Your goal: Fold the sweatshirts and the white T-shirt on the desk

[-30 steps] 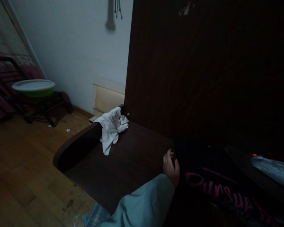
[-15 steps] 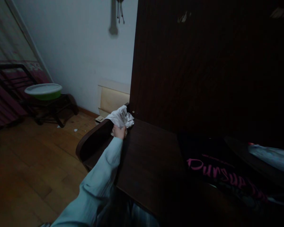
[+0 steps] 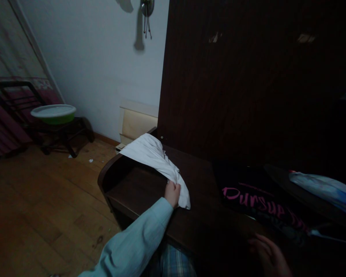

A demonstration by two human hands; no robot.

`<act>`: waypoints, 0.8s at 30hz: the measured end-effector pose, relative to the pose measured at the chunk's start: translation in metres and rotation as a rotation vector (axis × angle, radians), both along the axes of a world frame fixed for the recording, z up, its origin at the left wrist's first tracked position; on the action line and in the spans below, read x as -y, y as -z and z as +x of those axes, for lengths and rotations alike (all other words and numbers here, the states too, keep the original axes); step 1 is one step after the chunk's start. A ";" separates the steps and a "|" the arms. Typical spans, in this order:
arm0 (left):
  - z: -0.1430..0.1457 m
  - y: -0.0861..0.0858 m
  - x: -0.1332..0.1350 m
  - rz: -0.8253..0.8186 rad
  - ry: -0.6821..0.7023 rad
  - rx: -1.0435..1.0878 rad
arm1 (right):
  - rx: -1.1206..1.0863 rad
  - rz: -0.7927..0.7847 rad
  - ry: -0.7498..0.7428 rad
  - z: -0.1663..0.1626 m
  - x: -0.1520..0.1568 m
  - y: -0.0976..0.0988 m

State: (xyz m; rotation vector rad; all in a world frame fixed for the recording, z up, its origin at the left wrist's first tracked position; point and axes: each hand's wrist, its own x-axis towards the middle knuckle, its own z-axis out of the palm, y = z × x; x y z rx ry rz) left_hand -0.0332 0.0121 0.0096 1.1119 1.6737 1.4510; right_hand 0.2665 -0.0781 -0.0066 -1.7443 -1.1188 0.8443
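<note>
My left hand (image 3: 172, 193), in a light blue sleeve, is closed on a white cloth (image 3: 154, 157) and holds it stretched across the dark wooden desk (image 3: 202, 215). The cloth's far end still lies on the desk's curved left end. My right hand (image 3: 269, 256) hovers low at the bottom right with its fingers spread, holding nothing, just in front of a black garment with pink lettering (image 3: 253, 202) that lies on the desk.
A tall dark wooden panel (image 3: 248, 84) rises behind the desk. A light plastic bag (image 3: 323, 188) lies at the right. On the wooden floor at left stands a dark stool with a green-and-white basin (image 3: 53, 113). A pale board (image 3: 137, 123) leans on the wall.
My left hand went from the desk edge near the black garment to the white cloth, gripped it, and has pulled it toward me across the desk. My right hand has come into view.
</note>
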 end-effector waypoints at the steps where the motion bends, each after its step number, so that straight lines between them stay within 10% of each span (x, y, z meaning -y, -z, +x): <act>1: 0.011 0.002 0.008 0.007 0.069 -0.043 | -0.053 -0.014 -0.059 -0.022 -0.003 -0.002; 10: 0.042 -0.001 0.072 0.280 0.827 -0.391 | -0.357 -0.002 -0.152 -0.112 -0.017 0.007; 18: -0.014 0.008 0.074 0.230 0.498 -0.408 | -0.218 0.371 0.170 -0.044 -0.013 -0.025; 24: -0.055 0.010 0.058 0.236 0.289 -0.618 | -0.087 0.344 0.335 -0.006 -0.010 -0.001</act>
